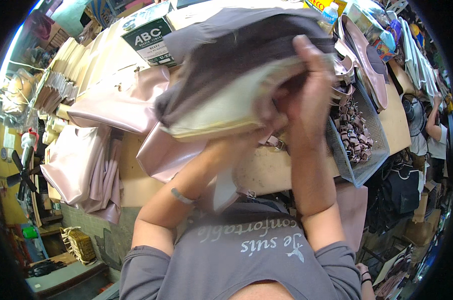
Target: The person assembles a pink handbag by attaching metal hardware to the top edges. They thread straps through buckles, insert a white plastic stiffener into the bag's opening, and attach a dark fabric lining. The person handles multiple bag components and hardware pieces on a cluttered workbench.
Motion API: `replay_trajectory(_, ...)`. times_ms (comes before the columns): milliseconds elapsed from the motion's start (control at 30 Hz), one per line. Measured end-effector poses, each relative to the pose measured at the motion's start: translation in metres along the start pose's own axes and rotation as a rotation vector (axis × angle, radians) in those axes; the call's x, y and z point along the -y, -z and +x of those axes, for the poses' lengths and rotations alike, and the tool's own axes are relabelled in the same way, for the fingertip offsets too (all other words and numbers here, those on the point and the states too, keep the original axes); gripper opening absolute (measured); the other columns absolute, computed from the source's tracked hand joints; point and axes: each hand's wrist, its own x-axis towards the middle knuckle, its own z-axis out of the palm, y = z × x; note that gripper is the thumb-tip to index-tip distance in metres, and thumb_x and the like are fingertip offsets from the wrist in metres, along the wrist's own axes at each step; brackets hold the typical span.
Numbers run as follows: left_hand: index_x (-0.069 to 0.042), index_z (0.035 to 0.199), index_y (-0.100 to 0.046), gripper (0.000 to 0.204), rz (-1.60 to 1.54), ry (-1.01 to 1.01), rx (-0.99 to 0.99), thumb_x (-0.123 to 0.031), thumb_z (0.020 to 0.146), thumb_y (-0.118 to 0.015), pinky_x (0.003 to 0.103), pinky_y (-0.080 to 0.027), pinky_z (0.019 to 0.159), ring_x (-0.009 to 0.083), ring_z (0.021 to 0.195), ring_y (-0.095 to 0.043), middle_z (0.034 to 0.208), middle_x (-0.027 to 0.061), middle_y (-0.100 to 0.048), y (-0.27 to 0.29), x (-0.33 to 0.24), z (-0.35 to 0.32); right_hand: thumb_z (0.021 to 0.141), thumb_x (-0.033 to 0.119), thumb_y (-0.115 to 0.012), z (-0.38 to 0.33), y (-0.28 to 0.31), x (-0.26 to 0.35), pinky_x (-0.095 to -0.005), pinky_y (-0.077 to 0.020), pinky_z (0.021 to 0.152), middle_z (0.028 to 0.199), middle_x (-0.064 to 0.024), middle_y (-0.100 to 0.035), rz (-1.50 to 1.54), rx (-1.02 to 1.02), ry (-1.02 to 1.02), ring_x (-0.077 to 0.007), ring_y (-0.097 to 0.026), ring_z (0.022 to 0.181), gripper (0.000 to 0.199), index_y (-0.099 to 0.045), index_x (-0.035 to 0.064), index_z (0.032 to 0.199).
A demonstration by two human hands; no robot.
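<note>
Blurred by motion, a dark fabric bag piece [236, 60] with a pale panel and a yellowish edge is held up over the table in front of me. My right hand [309, 95] grips its right side, fingers up along the dark cloth. Against its lower edge is my left hand [269, 120], partly covered by the piece and smeared, so its fingers are hard to make out. Below the raised piece lies a shiny pink bag body [169, 152]. Another pink bag [121, 100] rests farther left.
Folded pink pieces [81, 165] hang over the table's left edge. A dark green can [149, 42] stands at the back. On the right, a grey plastic basket [359, 172] holds many small buckled straps. Pink-and-dark straps [364, 60] lie behind it. A co-worker [434, 125] is at far right.
</note>
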Motion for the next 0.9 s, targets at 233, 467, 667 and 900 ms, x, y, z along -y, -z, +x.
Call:
replay_trajectory(233, -0.013, 0.108, -0.062, 0.031, 0.583, 0.352, 1.001, -0.027, 0.080, -0.057, 0.038, -0.044, 0.084, 0.0282, 0.102, -0.055, 0.112, 0.0117, -0.058, 0.000, 0.005, 0.008, 0.082, 0.030, -0.054, 0.009, 0.081, 0.092, -0.0331, -0.0511, 0.084, 0.105, -0.0157, -0.059, -0.202, -0.177, 0.804, -0.0223, -0.059, 0.098, 0.038, -0.054, 0.0020, 0.108)
replay_trajectory(467, -0.011, 0.105, -0.063, 0.031, 0.981, 0.068, 1.105, -0.025, 0.078, -0.057, 0.032, -0.046, 0.084, 0.0256, 0.100, -0.058, 0.105, 0.0122, -0.061, -0.054, 0.101, -0.005, 0.074, 0.011, -0.058, -0.022, 0.073, 0.085, -0.0311, -0.0520, 0.077, 0.094, -0.0147, -0.062, -0.071, 0.016, 0.091, -0.0218, -0.063, 0.079, 0.035, -0.054, -0.0035, 0.106)
replay_trajectory(667, -0.005, 0.111, -0.053, 0.033, 1.023, 0.348, 1.302, -0.012, 0.080, -0.051, 0.039, -0.050, 0.075, 0.0304, 0.090, -0.060, 0.122, 0.0143, -0.047, -0.024, 0.051, 0.019, 0.070, 0.000, -0.056, -0.020, 0.125, 0.089, -0.0375, -0.0511, 0.080, 0.104, -0.0192, -0.058, -0.521, -0.075, 0.011, -0.0284, -0.062, 0.087, 0.045, -0.047, -0.0063, 0.114)
replay_trajectory(900, -0.007, 0.103, -0.056, 0.028, 1.183, 0.146, 0.718, -0.005, 0.075, -0.054, 0.035, -0.047, 0.070, 0.0274, 0.087, -0.056, 0.102, 0.0125, -0.050, 0.053, 0.021, 0.046, 0.071, 0.004, -0.057, -0.055, 0.099, 0.104, -0.0406, -0.0487, 0.085, 0.105, -0.0202, -0.057, -0.343, -0.310, 0.370, -0.0311, -0.059, 0.093, 0.043, -0.049, -0.0053, 0.113)
